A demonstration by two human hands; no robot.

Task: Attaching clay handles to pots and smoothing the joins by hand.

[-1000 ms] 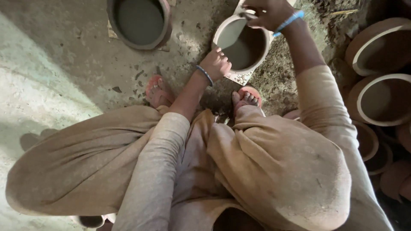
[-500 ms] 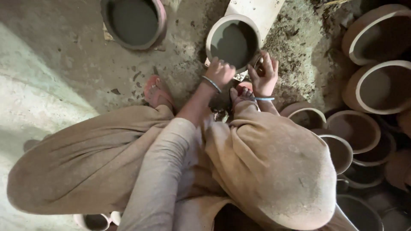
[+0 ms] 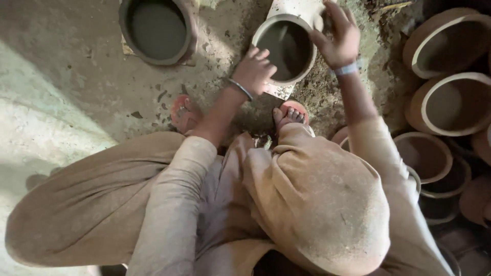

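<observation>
The person squats on the dirt floor (image 3: pixel 66 102), both hands on a wet grey clay pot (image 3: pixel 285 48) that sits on a pale board (image 3: pixel 302 10) just beyond the sandalled feet (image 3: pixel 290 115). The left hand (image 3: pixel 254 71) rests on the pot's near-left rim with fingers loosely curled over the edge, not clamped. The right hand (image 3: pixel 337 38) lies against the far-right rim, fingers spread and slightly bent; whether it grips the rim I cannot tell. A second grey pot (image 3: pixel 157 30) stands well apart toward the floor's upper left. Stacked reddish-brown pots (image 3: pixel 450 102) crowd the right edge of the floor, beside the right arm
</observation>
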